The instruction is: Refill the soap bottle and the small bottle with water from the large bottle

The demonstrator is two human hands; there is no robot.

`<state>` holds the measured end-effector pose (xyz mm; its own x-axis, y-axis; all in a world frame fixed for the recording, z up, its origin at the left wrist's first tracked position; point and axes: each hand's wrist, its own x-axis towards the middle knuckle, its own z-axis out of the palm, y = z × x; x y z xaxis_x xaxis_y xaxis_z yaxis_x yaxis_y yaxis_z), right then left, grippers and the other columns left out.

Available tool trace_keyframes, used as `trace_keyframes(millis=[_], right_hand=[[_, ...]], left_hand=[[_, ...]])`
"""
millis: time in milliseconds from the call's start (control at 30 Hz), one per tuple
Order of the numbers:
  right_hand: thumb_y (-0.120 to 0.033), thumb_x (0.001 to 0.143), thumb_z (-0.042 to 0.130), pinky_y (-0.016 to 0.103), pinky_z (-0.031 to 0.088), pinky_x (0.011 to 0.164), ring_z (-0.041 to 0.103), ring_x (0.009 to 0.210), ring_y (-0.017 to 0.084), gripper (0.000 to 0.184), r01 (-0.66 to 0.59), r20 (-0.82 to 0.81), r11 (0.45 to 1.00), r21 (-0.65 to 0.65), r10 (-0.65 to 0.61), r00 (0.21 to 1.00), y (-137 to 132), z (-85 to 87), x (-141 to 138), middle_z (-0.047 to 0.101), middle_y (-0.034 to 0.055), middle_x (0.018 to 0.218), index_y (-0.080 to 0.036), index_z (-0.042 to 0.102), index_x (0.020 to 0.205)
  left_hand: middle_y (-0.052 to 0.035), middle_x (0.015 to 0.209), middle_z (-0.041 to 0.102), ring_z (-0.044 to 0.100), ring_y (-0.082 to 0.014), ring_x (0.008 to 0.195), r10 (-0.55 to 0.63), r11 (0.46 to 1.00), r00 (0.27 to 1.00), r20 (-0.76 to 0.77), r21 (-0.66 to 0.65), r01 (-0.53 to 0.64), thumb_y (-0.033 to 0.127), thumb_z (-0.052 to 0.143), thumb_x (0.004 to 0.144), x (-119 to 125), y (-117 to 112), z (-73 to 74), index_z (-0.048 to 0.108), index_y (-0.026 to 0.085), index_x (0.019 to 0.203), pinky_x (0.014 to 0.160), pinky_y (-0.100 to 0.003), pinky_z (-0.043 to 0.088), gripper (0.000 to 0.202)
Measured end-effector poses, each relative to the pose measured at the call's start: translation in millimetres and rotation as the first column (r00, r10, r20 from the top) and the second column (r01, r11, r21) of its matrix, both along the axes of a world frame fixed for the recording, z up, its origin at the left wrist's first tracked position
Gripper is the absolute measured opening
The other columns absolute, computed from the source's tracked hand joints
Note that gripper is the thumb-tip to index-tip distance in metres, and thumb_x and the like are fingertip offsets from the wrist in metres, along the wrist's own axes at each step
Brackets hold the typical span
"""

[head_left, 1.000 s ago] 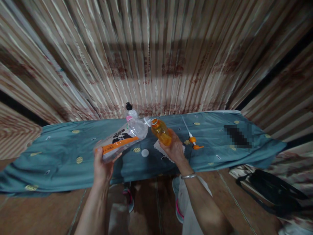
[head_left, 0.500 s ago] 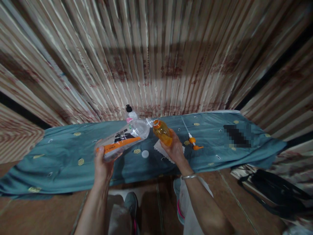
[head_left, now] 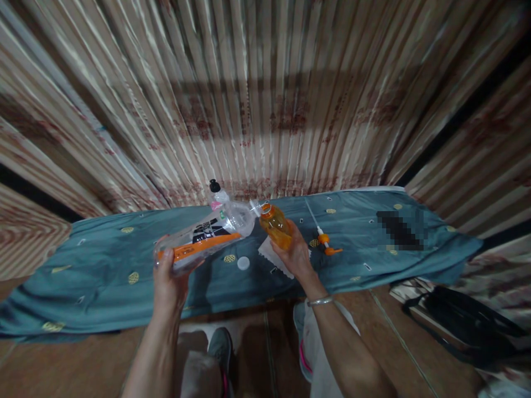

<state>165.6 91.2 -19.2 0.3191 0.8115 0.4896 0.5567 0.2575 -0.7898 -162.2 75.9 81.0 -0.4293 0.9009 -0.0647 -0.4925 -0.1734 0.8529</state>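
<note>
Now the left hand [head_left: 170, 283] holds a tilted bottle [head_left: 206, 237].

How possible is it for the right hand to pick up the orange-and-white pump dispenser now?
Probably not while occupied: the right hand grips the transparent orange bottle, though nothing seems to block the way to the pump dispenser.

1. The place appears to be a room in a home, though which room cannot be told.
2. Pleated, red-patterned curtains [head_left: 253, 99] fill the background.
3. A teal cloth [head_left: 105, 254] with yellow prints drapes the worktop [head_left: 388, 189].
4. Below lies a brown tiled floor [head_left: 400, 345].
5. A dark bag [head_left: 460, 326] sits at right.
</note>
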Motion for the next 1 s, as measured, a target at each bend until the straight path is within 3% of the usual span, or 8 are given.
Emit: trace_keyframes(millis=[100,300,467,633,867,1000], right_hand=[[-0.044,0.095,0.095,0.070,0.074,0.131,0.089,0.151,0.045,0.077,-0.014,-0.013,1.000,0.018,0.014,1.000,0.7,-1.4,0.6,0.091,0.0177,0.160,-0.033,0.074,0.169],[-0.041,0.096,0.097,0.067,0.074,0.133,0.088,0.150,0.044,0.084,-0.059,-0.052,0.996,0.063,0.062,0.997,1.4,-2.9,2.4,0.092,0.0167,0.153,-0.030,0.073,0.175],[-0.040,0.099,0.096,0.072,0.076,0.128,0.088,0.151,0.046,0.082,-0.061,-0.039,0.994,0.088,0.064,0.997,1.0,-3.7,1.0,0.092,0.0160,0.153,-0.036,0.071,0.177],[-0.039,0.097,0.097,0.069,0.076,0.129,0.090,0.147,0.044,0.081,-0.049,-0.031,0.995,0.088,0.052,0.998,0.1,-4.3,1.9,0.091,0.0195,0.156,-0.029,0.073,0.174],[-0.038,0.100,0.096,0.074,0.078,0.125,0.090,0.146,0.045,0.079,-0.060,-0.012,0.996,0.059,0.061,0.998,-3.9,0.7,3.8,0.092,0.0167,0.154,-0.036,0.073,0.175],[-0.037,0.100,0.097,0.072,0.078,0.125,0.090,0.147,0.044,0.080,-0.053,0.004,0.997,0.056,0.053,0.999,-3.5,0.2,4.1,0.092,0.0153,0.154,-0.037,0.070,0.176]], left_hand=[[-0.0058,0.124,0.090,0.087,-0.0296,0.099,0.056,0.998,0.995,-0.083,0.045,-0.053,0.058,0.118,0.064,8.0,-2.6,3.8,0.082,0.032,0.134,0.067,-0.031,0.073,0.083],[-0.0067,0.127,0.086,0.084,-0.0297,0.103,0.082,0.996,0.982,-0.171,0.043,-0.076,0.067,0.116,0.063,8.5,-2.3,6.1,0.077,0.030,0.132,0.073,-0.034,0.073,0.087],[-0.0054,0.122,0.084,0.082,-0.0285,0.101,0.085,0.995,0.977,-0.195,0.059,-0.075,0.067,0.114,0.065,8.9,-4.1,9.9,0.078,0.030,0.129,0.071,-0.034,0.072,0.082],[-0.0068,0.125,0.086,0.084,-0.0289,0.102,0.076,0.996,0.979,-0.191,0.053,-0.067,0.067,0.117,0.063,9.6,-5.4,13.0,0.081,0.029,0.122,0.069,-0.034,0.074,0.079],[-0.0090,0.131,0.089,0.082,-0.0276,0.103,0.083,0.996,0.972,-0.218,0.062,-0.071,0.065,0.112,0.066,7.7,-1.0,9.9,0.086,0.029,0.123,0.070,-0.033,0.073,0.072],[-0.0067,0.126,0.087,0.082,-0.0275,0.103,0.087,0.995,0.976,-0.199,0.063,-0.076,0.063,0.115,0.063,9.8,-1.2,11.2,0.086,0.029,0.119,0.071,-0.032,0.074,0.072]])
